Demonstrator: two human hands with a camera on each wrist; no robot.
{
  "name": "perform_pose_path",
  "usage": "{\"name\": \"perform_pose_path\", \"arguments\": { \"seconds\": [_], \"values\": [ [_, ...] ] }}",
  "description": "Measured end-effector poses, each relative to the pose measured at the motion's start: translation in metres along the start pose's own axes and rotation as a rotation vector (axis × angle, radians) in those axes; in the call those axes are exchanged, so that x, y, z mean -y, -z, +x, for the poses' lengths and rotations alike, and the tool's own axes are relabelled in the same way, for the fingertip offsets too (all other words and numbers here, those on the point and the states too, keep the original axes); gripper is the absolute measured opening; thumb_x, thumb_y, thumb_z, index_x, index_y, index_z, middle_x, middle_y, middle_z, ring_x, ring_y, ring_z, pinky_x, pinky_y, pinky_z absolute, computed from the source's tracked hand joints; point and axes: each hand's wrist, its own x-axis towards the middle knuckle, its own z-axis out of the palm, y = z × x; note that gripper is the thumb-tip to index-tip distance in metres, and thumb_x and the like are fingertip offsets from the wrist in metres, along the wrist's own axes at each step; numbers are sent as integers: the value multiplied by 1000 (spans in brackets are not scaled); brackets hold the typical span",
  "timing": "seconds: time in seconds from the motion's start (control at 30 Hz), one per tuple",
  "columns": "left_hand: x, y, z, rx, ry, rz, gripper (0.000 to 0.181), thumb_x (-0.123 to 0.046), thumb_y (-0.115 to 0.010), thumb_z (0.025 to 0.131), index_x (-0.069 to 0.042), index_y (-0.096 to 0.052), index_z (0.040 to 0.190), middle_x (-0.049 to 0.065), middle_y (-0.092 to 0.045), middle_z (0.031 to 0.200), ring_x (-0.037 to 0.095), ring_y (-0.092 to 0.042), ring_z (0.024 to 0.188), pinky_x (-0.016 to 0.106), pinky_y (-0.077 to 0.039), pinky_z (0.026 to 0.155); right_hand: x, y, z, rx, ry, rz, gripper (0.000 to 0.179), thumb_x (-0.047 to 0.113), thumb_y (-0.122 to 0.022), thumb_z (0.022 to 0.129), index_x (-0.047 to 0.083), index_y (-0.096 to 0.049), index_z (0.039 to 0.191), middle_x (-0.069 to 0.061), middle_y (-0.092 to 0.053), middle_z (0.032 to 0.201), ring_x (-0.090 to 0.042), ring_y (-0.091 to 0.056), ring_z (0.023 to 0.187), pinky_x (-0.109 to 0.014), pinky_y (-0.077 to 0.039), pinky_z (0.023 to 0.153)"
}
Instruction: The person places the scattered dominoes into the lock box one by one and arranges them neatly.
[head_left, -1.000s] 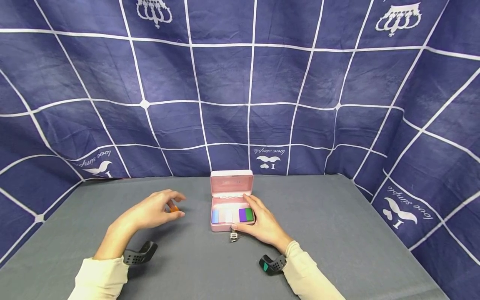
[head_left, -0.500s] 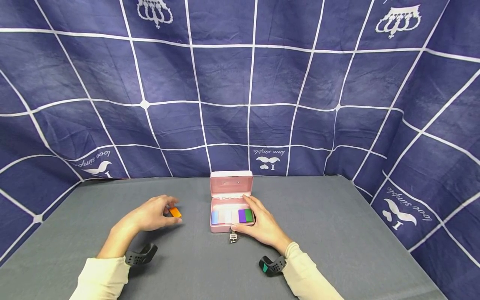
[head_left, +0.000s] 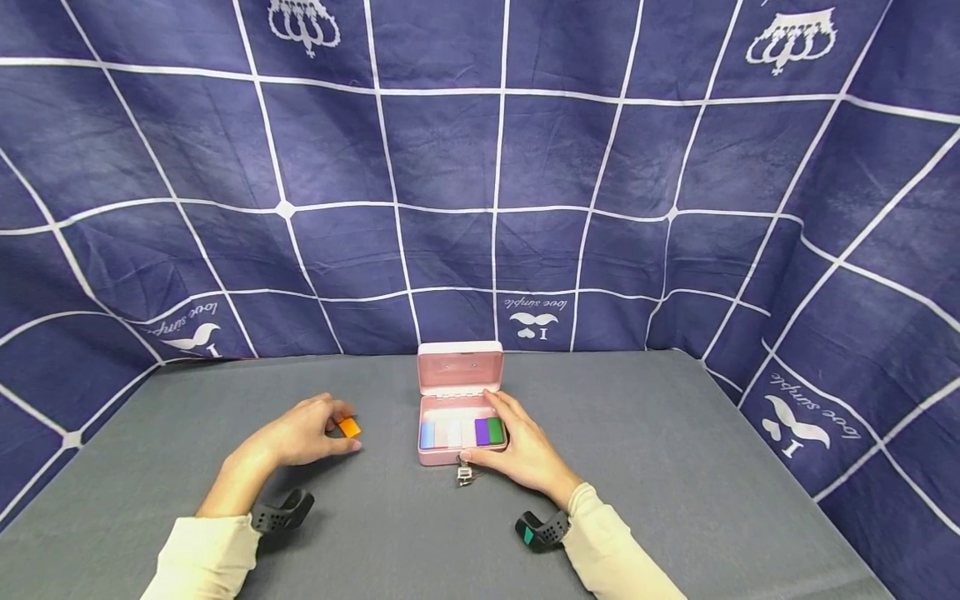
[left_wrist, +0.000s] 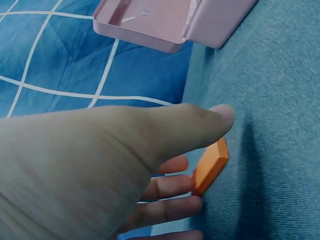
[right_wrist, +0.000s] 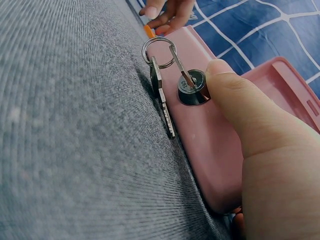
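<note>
A small orange block lies on the grey table, left of a pink lock box. My left hand is at this block, with fingertips against its far side and the thumb apart from it on the near side. The box stands with its lid raised. Inside it is a row of flat coloured blocks, among them light blue, white, purple and green. My right hand grips the box's right end, thumb on the front beside the lock, fingers mostly hidden behind.
A key sits in the lock, and a ring carries a second key hanging against the table. Behind the grey table hangs a blue cloth with white lines.
My left hand has come down and slightly left around the orange block, which now shows more between fingers and thumb. My right hand stays on the box.
</note>
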Motion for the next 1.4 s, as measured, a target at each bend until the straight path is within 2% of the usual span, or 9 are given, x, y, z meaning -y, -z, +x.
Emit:
{"name": "perform_pose_path", "arguments": {
  "seconds": [0.2,0.4,0.63,1.0,1.4],
  "values": [
    [3,-3,0,-21,13,22,50,-32,-83,75,2,-69,109,6,-61,95,20,-58,86,37,-48,76,0,0,0,9,-5,-7,99,63,-78,72,22,-37,152,0,-39,154,-25,-44,138,-49,-38,111],
    [7,-7,2,-63,3,32,37,-27,-81,78,-1,-71,102,4,-61,90,18,-58,81,35,-48,72,0,1,0,10,-7,3,100,63,-78,72,21,-37,153,-1,-39,154,-25,-44,138,-49,-38,111],
    [4,-10,2,-121,7,59,26,-19,-79,77,-1,-70,94,5,-62,85,20,-62,79,40,-50,73,-1,0,1,9,2,-6,100,63,-78,72,21,-37,152,0,-39,153,-24,-44,138,-48,-38,111],
    [3,-9,5,-103,46,75,33,-24,-80,78,0,-71,99,6,-63,88,22,-62,81,43,-51,75,-1,1,2,14,-3,-6,100,63,-78,72,21,-36,153,-1,-39,154,-25,-44,138,-49,-38,111],
    [-1,-9,3,-88,95,118,32,-25,-78,79,-4,-71,102,5,-63,91,22,-62,84,49,-51,77,0,1,1,7,0,-9,100,64,-78,72,21,-37,153,-1,-40,153,-24,-44,138,-49,-38,111]
  ]
}}
